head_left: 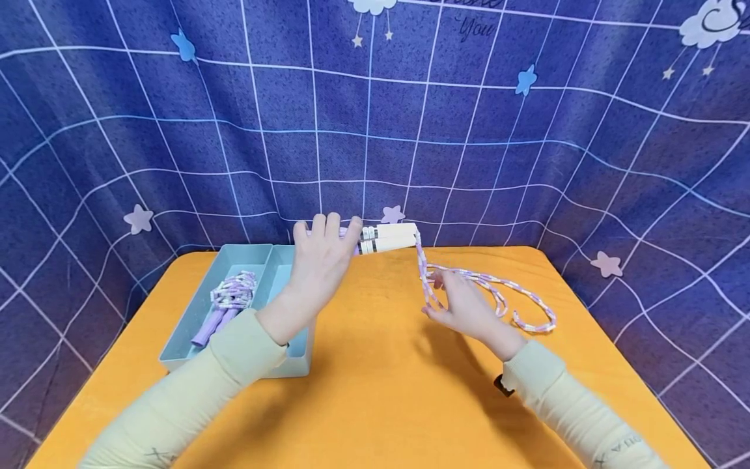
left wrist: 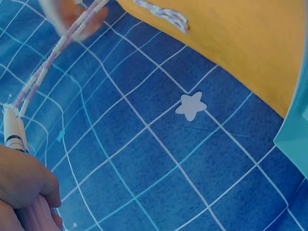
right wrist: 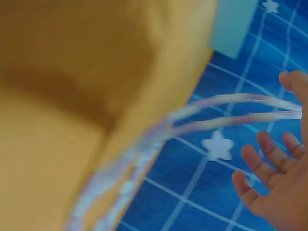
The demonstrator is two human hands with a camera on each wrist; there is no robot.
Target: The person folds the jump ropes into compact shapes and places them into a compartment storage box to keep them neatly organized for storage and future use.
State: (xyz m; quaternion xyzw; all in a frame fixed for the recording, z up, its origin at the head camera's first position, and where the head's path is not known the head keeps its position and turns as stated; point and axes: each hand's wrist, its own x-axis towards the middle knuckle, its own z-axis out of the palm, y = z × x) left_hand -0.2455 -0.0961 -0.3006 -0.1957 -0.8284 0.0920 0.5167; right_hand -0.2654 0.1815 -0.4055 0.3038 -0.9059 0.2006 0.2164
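My left hand (head_left: pixel 325 260) grips the two handles of a jump rope, holding them side by side above the table. Their white ends (head_left: pixel 395 237) point right, and fingers cover much of the lilac part. From the ends hangs the beaded white-and-lilac rope (head_left: pixel 422 260), which trails onto the table at the right. Beside the hanging strands is my right hand (head_left: pixel 469 309). In the right wrist view its fingers (right wrist: pixel 274 156) are spread and loosely bent, with the strands passing between thumb and fingers without being gripped.
A blue-green tray (head_left: pixel 293 369) with two compartments stands on the left of the orange-covered table (head_left: pixel 375 391). In its left compartment lies another jump rope (head_left: pixel 234 291), bundled, with lilac handles. A blue gridded curtain (head_left: pixel 375 156) surrounds the table's back and sides.
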